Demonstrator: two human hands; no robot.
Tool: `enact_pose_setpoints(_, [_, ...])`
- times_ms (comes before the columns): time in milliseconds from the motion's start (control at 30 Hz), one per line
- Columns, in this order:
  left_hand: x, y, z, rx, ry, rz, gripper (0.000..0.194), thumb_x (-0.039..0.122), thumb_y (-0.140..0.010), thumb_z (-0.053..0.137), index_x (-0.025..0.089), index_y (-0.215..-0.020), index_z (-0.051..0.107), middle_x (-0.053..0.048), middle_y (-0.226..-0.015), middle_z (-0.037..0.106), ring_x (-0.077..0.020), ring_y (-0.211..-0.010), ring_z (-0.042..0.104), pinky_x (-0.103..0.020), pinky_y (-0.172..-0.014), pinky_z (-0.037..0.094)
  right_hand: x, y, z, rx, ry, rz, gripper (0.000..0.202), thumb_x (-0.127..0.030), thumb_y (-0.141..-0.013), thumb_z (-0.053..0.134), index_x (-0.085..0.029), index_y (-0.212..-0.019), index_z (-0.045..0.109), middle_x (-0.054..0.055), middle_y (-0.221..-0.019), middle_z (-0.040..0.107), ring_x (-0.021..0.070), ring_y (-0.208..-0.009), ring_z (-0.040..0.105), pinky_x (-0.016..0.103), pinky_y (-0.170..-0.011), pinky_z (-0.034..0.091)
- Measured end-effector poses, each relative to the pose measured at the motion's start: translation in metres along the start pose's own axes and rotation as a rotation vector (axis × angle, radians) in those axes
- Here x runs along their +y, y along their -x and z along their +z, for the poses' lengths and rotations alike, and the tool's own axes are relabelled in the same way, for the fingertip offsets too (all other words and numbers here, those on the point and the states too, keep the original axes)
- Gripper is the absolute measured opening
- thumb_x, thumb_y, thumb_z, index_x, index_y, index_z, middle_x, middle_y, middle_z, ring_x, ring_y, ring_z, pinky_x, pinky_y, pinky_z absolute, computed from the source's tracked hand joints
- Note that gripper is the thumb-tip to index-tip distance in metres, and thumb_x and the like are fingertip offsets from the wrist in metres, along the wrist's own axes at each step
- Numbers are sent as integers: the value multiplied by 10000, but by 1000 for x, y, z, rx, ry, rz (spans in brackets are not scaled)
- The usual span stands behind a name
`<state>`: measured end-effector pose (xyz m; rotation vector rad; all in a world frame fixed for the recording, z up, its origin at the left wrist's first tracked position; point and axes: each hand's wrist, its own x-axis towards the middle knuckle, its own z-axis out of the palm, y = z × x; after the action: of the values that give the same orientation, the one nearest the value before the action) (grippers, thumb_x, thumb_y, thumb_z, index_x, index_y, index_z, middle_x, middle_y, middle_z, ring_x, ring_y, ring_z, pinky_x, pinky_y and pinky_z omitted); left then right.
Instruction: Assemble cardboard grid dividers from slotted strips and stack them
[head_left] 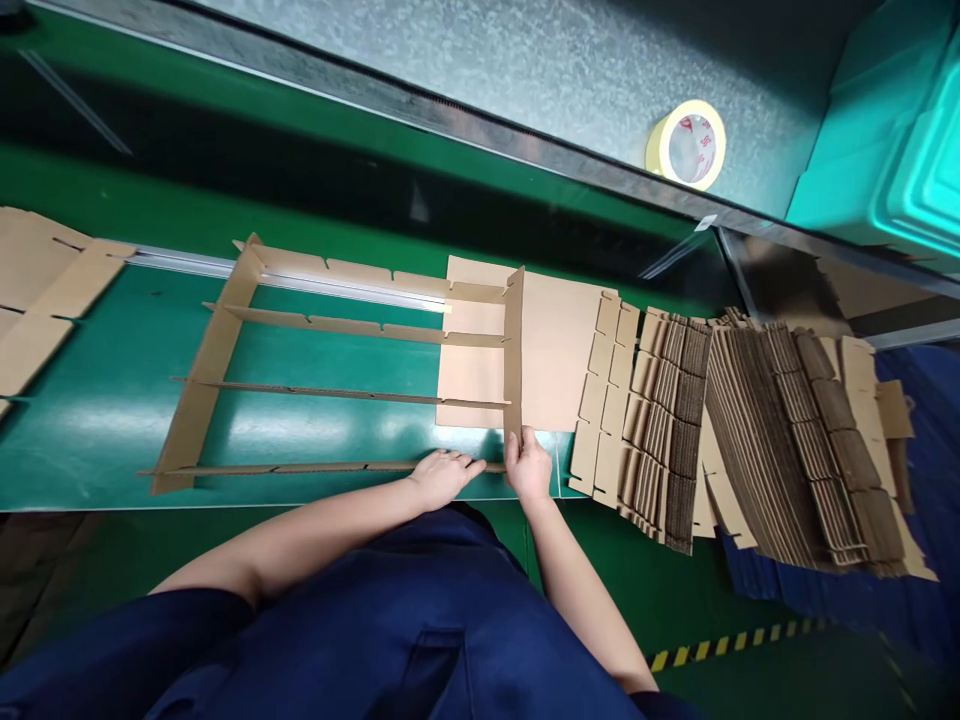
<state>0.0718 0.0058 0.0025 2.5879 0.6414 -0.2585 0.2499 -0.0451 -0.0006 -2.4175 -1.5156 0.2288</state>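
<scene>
From where I stand, the right-hand grip [529,468] is closed on the near end of the right crosspiece [514,350], thumb on its left face and fingers on the other side; the rest of that upright strip runs away from the person, past the hand, toward the far side of the bench [322,435]. The left-hand grip [444,478] lies over the top edge of the near long strip [300,469], just left of the other hand; I cannot tell whether it pinches the cardboard or merely rests there. That strip runs leftward from the hands to the left crosspiece [202,370], whose far side is well apart from both grips; three more long strips [341,325] stand on edge between the two crosspieces, all beyond the hands; the fingers hide the corner where the near strip meets the right crosspiece. A flat cardboard sheet [559,350] lies under the right end of this grid, beyond the hands; to its right lean stacked slotted strips [664,420]; a roll of yellow tape [659,150] sits on the grey ledge [525,80], near a turquoise bin [892,140].
</scene>
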Motion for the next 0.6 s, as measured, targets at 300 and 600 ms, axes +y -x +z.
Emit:
enact_pose_setpoints(300, [0, 1, -2, -47, -32, 14, 547, 49, -873, 379, 235, -1382, 452, -104, -1184, 639, -242, -1060, 610, -383, -847, 500, 12, -10, -5, -170, -201, 38, 322, -461, -938, 346, -196, -885, 521, -37, -561, 453, 141, -525, 414, 242, -542, 266])
enact_pose_setpoints(600, [2, 4, 1, -25, -37, 3, 453, 113, -912, 411, 269, -1330, 492, -70, -1122, 659, -204, -1009, 619, -332, -827, 478, -5, -1, 13, -139, 124, 87, 248, -333, -986, 364, -154, -940, 529, 7, -720, 580, 100, -530, 361, 260, -548, 143])
